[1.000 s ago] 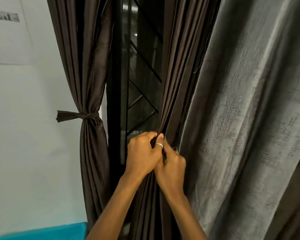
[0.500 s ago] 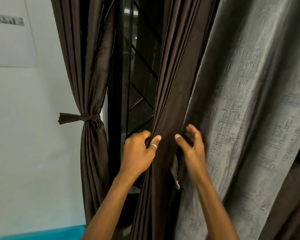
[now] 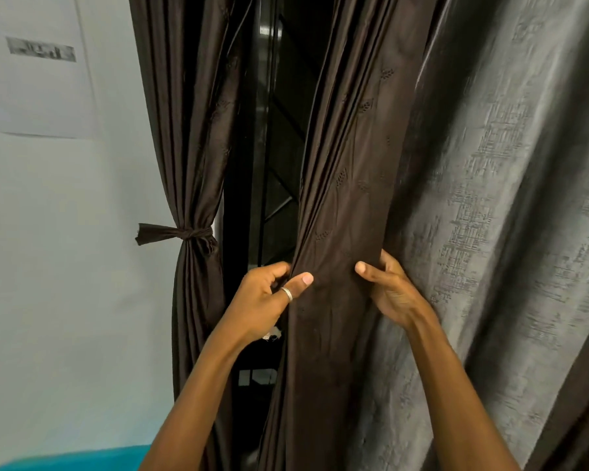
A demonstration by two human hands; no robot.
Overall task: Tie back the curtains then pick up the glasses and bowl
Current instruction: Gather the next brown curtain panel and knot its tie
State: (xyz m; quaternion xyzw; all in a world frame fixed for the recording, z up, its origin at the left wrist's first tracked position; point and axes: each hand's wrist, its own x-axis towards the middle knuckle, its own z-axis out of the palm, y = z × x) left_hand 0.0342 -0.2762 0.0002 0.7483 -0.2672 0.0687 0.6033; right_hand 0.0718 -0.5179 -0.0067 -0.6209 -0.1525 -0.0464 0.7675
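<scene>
Left hand (image 3: 269,300): thumb and fingers pinching the near edge of the right curtain (image 3: 340,185). Right hand (image 3: 393,294): thumb in front, fingers tucked behind the same panel's far edge, grasping it. Panel: hangs loose and ungathered between window (image 3: 272,137) and grey drape (image 3: 497,232). Left curtain (image 3: 187,130): already cinched by its tie (image 3: 181,232). Step, by judgement: bunching the second panel. Next: squeeze the folds together and find a tie-band, none visible. Glasses, bowl: out of view.

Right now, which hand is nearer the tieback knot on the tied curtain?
Left. The left hand pinches the untied brown curtain at its window-side edge, right of and below the tieback knot. The right hand grips that curtain's other side, farther right.
</scene>
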